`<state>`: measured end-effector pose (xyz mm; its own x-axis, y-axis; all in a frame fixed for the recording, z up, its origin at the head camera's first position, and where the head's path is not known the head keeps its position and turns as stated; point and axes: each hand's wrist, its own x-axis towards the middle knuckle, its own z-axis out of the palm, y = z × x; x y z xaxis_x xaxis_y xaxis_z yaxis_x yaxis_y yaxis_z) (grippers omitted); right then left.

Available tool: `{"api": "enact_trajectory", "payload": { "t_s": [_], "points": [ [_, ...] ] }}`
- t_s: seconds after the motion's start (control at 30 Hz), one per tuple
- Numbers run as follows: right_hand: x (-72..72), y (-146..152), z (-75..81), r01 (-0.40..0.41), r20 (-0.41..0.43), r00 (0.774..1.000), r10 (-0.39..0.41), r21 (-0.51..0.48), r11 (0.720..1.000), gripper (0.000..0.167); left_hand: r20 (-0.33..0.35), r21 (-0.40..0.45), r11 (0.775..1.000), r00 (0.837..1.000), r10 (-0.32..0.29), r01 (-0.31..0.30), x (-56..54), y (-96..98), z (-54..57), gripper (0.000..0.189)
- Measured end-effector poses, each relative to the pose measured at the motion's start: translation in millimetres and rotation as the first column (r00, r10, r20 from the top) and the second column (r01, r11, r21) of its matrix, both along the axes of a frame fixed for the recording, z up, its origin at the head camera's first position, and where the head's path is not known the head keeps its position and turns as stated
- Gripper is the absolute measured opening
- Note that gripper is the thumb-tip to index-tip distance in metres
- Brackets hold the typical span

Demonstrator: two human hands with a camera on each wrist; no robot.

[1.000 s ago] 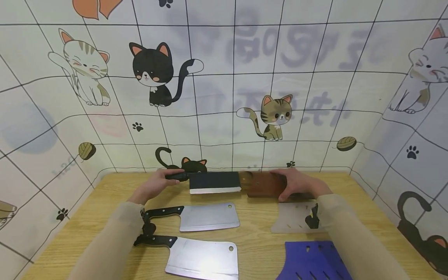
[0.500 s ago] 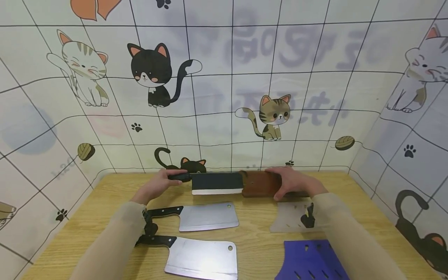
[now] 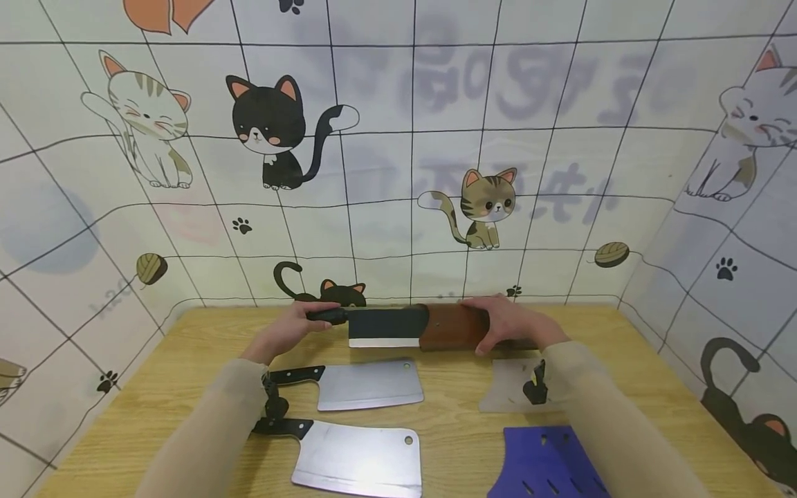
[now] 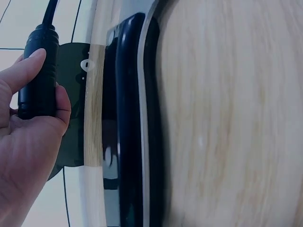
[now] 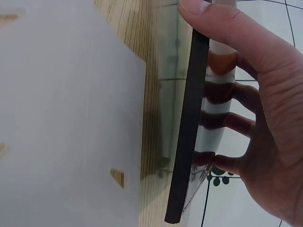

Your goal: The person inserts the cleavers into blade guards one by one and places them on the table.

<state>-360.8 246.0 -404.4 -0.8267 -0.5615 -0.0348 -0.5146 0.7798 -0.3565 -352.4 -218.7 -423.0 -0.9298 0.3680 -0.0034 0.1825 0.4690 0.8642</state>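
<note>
Nearest on the wood-grain surface (image 3: 461,456) lie a large cleaver (image 3: 361,456) at left and a blue slotted guard (image 3: 544,463) at right; just beyond these come a 2nd cleaver (image 3: 370,384) and a pale slotted guard (image 3: 506,387).

Farther off, close to the back edge, the dark-bladed knife (image 3: 382,326) and the brown sheath (image 3: 452,326) lie end to end between the 2 hands, long axes running left to right on nearly 1 line. That alignment seems to be what any slide along the blade turns on. The left hand (image 3: 290,330) holds the handle, thumb and fingers curled round it; the right hand (image 3: 509,323) grips the sheath toward its right end, thumb on the near side. The blade's right end passes out of sight at the sheath's mouth, its pale cutting edge toward the person. The left hand is nearer the handle, the right hand nearer the hidden tip.

The right wrist view shows what the head view does not: a black edge (image 5: 187,127) on the held sheath and a glossy face mirroring the fingers. It leaves out the mouth and blade. The left wrist view alone shows the handle's ridges, seen against the cat-printed wall (image 3: 386,166) behind everything.
</note>
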Motion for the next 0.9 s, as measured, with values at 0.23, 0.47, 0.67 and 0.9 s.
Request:
{"api": "enact_trajectory", "payload": {
  "t_s": [0.23,0.47,0.67,0.9],
  "points": [
    [1.1,-11.4,2.2,0.023,0.009,1.0,-0.023,0.028,0.999,0.112,0.019,0.019,1.0,1.0,-0.019,0.019,-2.7,7.6,-4.9,0.045],
    [-1.2,-15.8,0.8,0.042,-0.012,0.999,-0.041,0.061,0.997,0.111,0.007,0.026,0.999,1.0,-0.025,0.025,-5.6,17.2,-3.0,0.046],
    [-3.8,-24.2,-3.0,0.047,-0.015,0.999,-0.046,0.077,0.996,0.11,0.02,0.042,0.999,1.0,-0.01,0.009,-7.7,24.7,-4.7,0.046],
    [-2.6,-37.3,0.1,0.022,-0.015,1.0,-0.021,0.078,0.997,0.11,0.022,0.084,0.996,1.0,-0.014,0.012,-11.9,33.3,-12.0,0.046]
  ]
}}
